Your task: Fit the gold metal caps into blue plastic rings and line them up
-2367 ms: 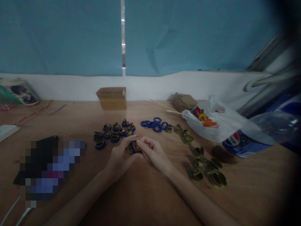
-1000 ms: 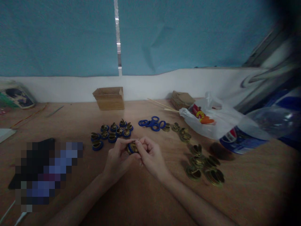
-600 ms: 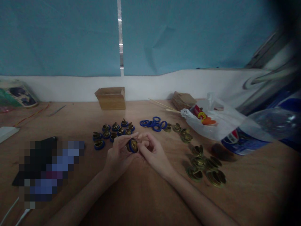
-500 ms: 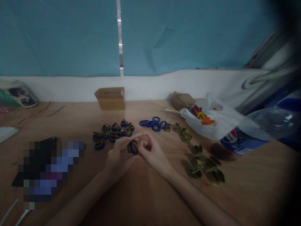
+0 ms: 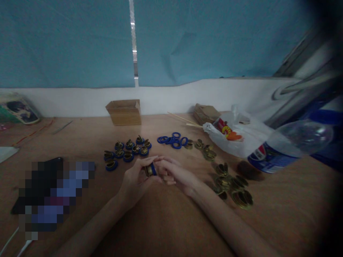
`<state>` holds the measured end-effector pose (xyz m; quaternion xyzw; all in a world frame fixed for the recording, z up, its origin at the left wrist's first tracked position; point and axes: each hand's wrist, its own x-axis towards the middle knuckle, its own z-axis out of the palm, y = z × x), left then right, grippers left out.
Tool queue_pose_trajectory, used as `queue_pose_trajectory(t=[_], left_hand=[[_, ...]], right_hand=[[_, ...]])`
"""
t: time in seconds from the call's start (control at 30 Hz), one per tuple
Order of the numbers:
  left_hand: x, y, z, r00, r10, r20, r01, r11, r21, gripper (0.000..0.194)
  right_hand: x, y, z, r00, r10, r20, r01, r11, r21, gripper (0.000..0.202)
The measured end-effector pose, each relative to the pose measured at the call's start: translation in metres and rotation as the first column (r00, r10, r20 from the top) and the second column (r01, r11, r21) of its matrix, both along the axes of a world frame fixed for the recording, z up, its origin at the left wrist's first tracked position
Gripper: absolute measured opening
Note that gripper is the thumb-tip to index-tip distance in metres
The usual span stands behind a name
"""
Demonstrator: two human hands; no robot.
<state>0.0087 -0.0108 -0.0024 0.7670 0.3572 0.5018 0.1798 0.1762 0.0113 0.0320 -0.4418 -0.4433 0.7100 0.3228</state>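
Between thumb and fingers, my left hand (image 5: 134,182) grips a round brass-coloured piece with a blue ring (image 5: 151,169) around it. My right hand (image 5: 174,173) is against the same piece from the right, its fingers curled and pressed to the ring side. Several brass pieces set in blue rings (image 5: 128,156) stand on the table left of my hands. Loose blue rings (image 5: 176,144) lie beyond my hands. Brass pieces without rings (image 5: 222,182) are spread to the right.
An open cardboard box (image 5: 124,114) stands at the back. To the right are a brown paper packet (image 5: 205,113), a plastic bag (image 5: 241,142) and a tilted bottle (image 5: 273,157). A dark flat object (image 5: 40,182) and a blurred-out item (image 5: 65,192) lie left.
The piece in my hands has turned so its blue ring faces more to the right. My right hand has rolled over, its lower fingers now showing. The view has shifted slightly.
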Motion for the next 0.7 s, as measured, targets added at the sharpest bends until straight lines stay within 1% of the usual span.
queue_pose_trajectory(t=[0.03, 0.07, 0.1, 0.13, 0.17, 0.2, 0.23, 0.3, 0.37, 0.4, 0.5, 0.53, 0.6, 0.7], left_hand=[[0.000, 0.001, 0.001, 1.000, 0.024, -0.013, -0.024, 1.000, 0.000, 0.047], [0.000, 0.003, 0.002, 0.999, 0.047, -0.024, -0.047, 0.999, -0.002, 0.044], [0.000, 0.004, 0.003, 0.997, 0.070, -0.035, -0.070, 0.998, -0.009, 0.041], [0.000, 0.005, 0.004, 0.995, 0.089, -0.048, -0.090, 0.996, -0.017, 0.038], [0.001, 0.005, 0.006, 0.992, 0.109, -0.061, -0.111, 0.993, -0.025, 0.035], [0.001, 0.006, 0.007, 0.989, 0.128, -0.072, -0.131, 0.991, -0.030, 0.032], [0.002, 0.006, 0.008, 0.986, 0.145, -0.084, -0.148, 0.988, -0.034, 0.029], [0.002, 0.006, 0.010, 0.980, 0.172, -0.098, -0.177, 0.984, -0.035, 0.026], [0.003, 0.006, 0.009, 0.978, 0.179, -0.102, -0.184, 0.982, -0.036, 0.029], [0.003, 0.007, 0.009, 0.978, 0.180, -0.103, -0.185, 0.982, -0.038, 0.031], [0.003, 0.007, 0.006, 0.977, 0.186, -0.109, -0.191, 0.981, -0.040, 0.040], [0.002, 0.007, 0.005, 0.976, 0.187, -0.114, -0.193, 0.981, -0.039, 0.044], [0.002, 0.007, 0.003, 0.975, 0.188, -0.115, -0.193, 0.980, -0.039, 0.049], [0.002, 0.007, 0.000, 0.979, 0.175, -0.107, -0.182, 0.982, -0.052, 0.053]], right_hand=[[0.000, 0.001, 0.001, 0.992, -0.118, 0.050, 0.113, 0.989, 0.097, 0.020], [0.000, 0.002, 0.002, 0.970, -0.230, 0.081, 0.208, 0.954, 0.217, 0.019], [0.001, 0.002, 0.004, 0.944, -0.317, 0.093, 0.270, 0.902, 0.338, 0.017], [0.001, 0.002, 0.006, 0.924, -0.372, 0.089, 0.296, 0.844, 0.448, 0.015], [0.002, 0.001, 0.008, 0.917, -0.391, 0.082, 0.291, 0.793, 0.536, 0.012], [0.002, 0.000, 0.011, 0.917, -0.390, 0.082, 0.267, 0.756, 0.598, 0.011], [0.002, -0.002, 0.013, 0.923, -0.373, 0.099, 0.229, 0.735, 0.639, 0.010], [0.001, -0.008, 0.014, 0.938, -0.307, 0.163, 0.113, 0.714, 0.691, 0.008], [-0.001, -0.014, 0.012, 0.940, -0.221, 0.259, -0.036, 0.693, 0.720, 0.006], [-0.002, -0.016, 0.010, 0.932, -0.188, 0.311, -0.109, 0.672, 0.733, 0.010], [-0.005, -0.019, 0.001, 0.884, -0.170, 0.436, -0.268, 0.580, 0.769, 0.020], [-0.006, -0.018, -0.001, 0.868, -0.180, 0.462, -0.301, 0.549, 0.780, 0.019], [-0.006, -0.018, -0.005, 0.853, -0.214, 0.477, -0.327, 0.493, 0.806, 0.015], [-0.005, -0.017, -0.005, 0.855, -0.255, 0.452, -0.313, 0.442, 0.841, 0.009]])
